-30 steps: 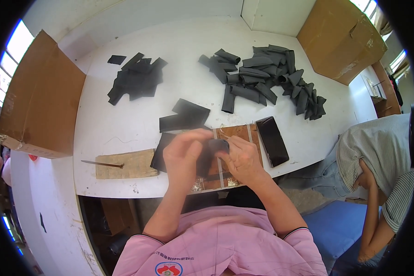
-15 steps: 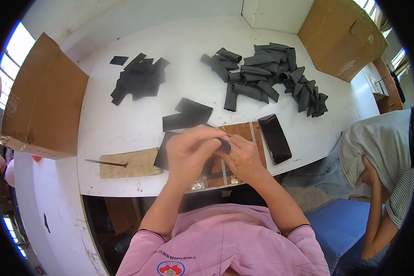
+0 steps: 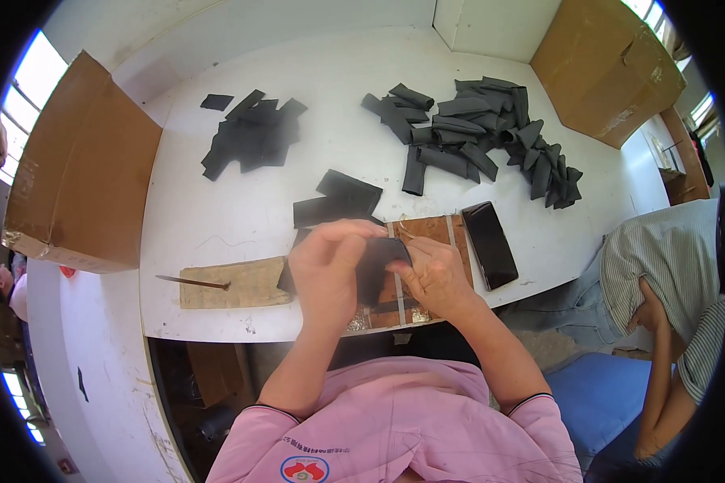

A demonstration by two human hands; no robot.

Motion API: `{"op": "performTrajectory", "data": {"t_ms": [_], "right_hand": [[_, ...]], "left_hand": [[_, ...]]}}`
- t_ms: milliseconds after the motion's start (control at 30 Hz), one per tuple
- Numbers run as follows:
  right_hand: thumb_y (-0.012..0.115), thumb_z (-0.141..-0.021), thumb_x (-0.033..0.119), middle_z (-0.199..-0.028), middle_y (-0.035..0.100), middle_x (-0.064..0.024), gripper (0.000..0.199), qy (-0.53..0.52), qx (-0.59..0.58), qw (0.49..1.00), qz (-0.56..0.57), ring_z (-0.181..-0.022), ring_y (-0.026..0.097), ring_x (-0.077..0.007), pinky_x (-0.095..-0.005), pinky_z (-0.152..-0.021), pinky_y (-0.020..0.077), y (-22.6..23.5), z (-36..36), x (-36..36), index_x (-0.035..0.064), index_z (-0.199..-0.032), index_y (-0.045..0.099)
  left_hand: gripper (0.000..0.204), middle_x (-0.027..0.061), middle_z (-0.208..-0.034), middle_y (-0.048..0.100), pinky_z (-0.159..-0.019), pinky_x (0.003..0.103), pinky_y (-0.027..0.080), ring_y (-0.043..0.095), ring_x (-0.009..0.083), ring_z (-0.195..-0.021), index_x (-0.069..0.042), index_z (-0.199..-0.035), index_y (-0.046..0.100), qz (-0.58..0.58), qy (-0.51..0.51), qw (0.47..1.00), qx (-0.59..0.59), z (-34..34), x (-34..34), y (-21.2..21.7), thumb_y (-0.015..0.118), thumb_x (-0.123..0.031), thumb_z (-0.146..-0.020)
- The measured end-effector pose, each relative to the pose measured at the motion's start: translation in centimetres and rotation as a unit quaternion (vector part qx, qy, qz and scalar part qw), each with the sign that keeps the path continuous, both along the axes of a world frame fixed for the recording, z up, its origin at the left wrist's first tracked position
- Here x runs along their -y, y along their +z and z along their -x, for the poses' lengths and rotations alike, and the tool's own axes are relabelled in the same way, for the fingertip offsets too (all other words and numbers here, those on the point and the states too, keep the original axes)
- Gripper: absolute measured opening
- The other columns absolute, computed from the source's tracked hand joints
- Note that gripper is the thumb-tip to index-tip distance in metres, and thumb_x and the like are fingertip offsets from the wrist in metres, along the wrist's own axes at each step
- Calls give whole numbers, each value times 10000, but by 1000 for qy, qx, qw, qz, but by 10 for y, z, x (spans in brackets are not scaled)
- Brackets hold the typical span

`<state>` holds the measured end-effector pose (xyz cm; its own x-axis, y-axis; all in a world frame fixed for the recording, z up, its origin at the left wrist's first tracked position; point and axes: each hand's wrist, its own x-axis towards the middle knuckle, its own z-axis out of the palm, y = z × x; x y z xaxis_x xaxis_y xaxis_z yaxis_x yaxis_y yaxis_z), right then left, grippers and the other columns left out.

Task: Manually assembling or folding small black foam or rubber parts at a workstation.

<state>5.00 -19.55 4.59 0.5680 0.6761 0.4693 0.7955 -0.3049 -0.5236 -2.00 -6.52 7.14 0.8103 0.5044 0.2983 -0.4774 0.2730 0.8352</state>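
Between my hands, above a reddish-brown board (image 3: pixel 431 226), is a black fabric piece (image 3: pixel 372 270). My left hand (image 3: pixel 324 270) grips its left side, with thumb and fingers closed together. At the piece's upper right edge, my right hand (image 3: pixel 439 278) pinches it with the thumb pressed on the dark material. Several flat black pieces (image 3: pixel 338 205) lie overlapping just beyond my left hand, partly hidden by it. The board carries pale strips and lies at the table's front edge.
A dark phone (image 3: pixel 490 245) lies right of the board. To the left, a thin rusty blade (image 3: pixel 193 281) rests on a tan strip (image 3: pixel 242 296). Farther back are flat black pieces (image 3: pixel 254 137) and rolled ones (image 3: pixel 459 133). Cardboard boxes (image 3: pixel 89 169) flank the table; another person (image 3: pixel 660 266) sits right.
My right hand has moved slightly right and its thumb has shifted down onto the fabric piece. More of the piece's dark face shows between my hands. The whole view has shifted slightly.
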Motion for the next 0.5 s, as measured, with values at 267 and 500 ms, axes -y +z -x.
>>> {"op": "performTrajectory", "data": {"t_ms": [267,500], "right_hand": [[652,-687,240,-565,507,-82,269,24,22,999,32,-550,527,-249,-353,-479,414,27,-2,-4,22,-580,536],[639,-703,264,-564,520,-83,293,17,-19,1000,-8,-553,535,-251,-351,-477,415,-5,-3,-3,23,-572,536]], "left_hand": [[140,118,-872,583,-742,271,425,534,160,-805,11,-877,524,108,12,991,77,-2,-6,1,533,-124,-840],[116,96,-848,578,-727,256,425,538,153,-793,20,-895,526,35,3,999,25,-1,0,-1,523,-78,-832]]}}
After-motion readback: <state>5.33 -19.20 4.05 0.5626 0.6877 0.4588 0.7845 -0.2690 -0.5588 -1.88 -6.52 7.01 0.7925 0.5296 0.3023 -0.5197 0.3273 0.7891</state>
